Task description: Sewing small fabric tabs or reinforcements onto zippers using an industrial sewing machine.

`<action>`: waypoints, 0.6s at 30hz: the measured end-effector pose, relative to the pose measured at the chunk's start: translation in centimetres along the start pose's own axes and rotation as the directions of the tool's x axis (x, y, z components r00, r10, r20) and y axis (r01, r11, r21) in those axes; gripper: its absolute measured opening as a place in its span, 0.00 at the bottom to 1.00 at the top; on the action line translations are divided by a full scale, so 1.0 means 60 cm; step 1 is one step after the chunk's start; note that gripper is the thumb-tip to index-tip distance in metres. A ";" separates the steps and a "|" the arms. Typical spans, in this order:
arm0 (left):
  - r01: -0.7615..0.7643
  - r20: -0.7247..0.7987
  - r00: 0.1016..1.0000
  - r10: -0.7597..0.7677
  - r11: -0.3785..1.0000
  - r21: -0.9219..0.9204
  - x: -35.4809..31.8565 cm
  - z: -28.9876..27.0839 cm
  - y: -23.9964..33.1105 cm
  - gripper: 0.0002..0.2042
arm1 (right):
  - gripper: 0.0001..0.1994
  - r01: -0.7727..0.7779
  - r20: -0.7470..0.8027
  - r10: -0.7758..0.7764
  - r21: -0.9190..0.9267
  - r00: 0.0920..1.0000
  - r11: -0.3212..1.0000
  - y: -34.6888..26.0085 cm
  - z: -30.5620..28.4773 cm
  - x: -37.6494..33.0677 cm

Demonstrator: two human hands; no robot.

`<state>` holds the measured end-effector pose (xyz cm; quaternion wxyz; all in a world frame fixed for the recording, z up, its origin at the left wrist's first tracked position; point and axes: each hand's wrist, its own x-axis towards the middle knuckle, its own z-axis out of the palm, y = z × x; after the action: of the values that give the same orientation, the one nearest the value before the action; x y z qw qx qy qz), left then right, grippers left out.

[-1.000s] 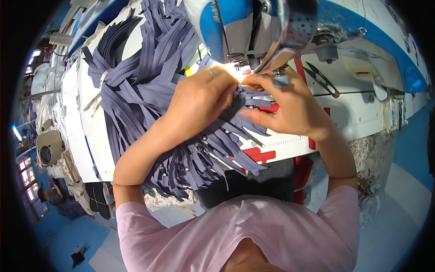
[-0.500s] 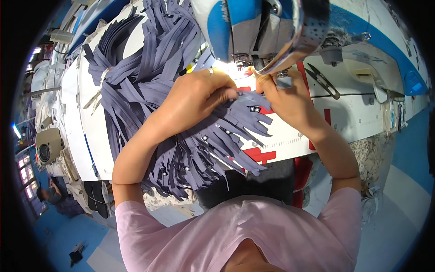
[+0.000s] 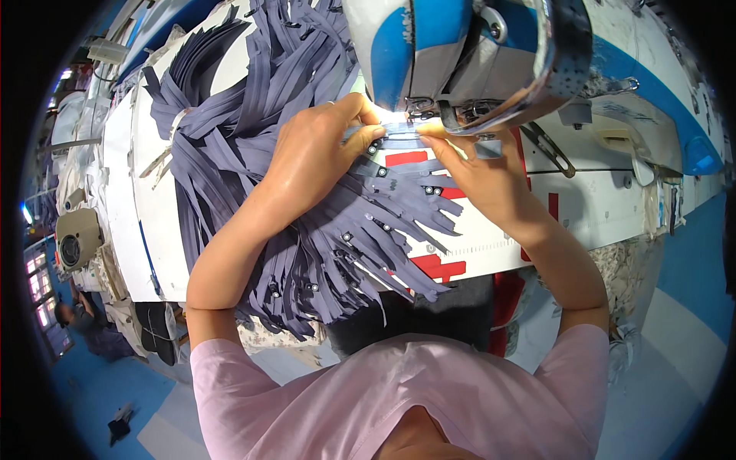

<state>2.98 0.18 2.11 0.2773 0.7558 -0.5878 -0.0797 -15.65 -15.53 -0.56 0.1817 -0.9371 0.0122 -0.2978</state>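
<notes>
A narrow grey-blue fabric strip (image 3: 400, 136) with small metal snaps lies stretched under the head of a blue and white sewing machine (image 3: 460, 54). My left hand (image 3: 314, 157) pinches its left end with thumb and fingers. My right hand (image 3: 479, 172) pinches its right end, right below the machine's foot. A thick fan of the same grey-blue strips (image 3: 345, 245) lies beneath my left forearm and hangs over the table's front edge.
A bigger heap of the strips (image 3: 230, 115) covers the white table (image 3: 134, 230) at the left and back. Red markings (image 3: 441, 267) and a printed scale show on the table front. A person (image 3: 80, 322) sits far left on the blue floor.
Both hands have moved up the table to the machine's foot, carrying one strip with them. It is now held taut between them under the machine head.
</notes>
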 end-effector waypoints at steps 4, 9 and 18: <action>-0.281 -0.192 0.898 0.395 0.853 0.440 -0.001 0.007 0.019 0.08 | 0.11 -0.064 -0.063 0.064 0.017 0.996 0.998 -0.003 0.006 0.005; -0.392 -0.180 0.889 0.421 0.903 0.177 -0.005 0.047 0.033 0.10 | 0.12 0.013 -0.073 -0.015 -0.031 0.997 0.999 0.001 0.006 0.003; -0.162 -0.165 0.975 0.149 0.985 -0.067 0.000 0.061 0.014 0.06 | 0.12 -0.086 -0.029 0.085 -0.035 0.996 0.996 -0.006 -0.004 -0.002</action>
<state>0.63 -1.14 -0.50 0.3586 0.6998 -0.6174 -0.0206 -15.90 -15.24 -0.34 0.1769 -0.9346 0.0601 -0.3026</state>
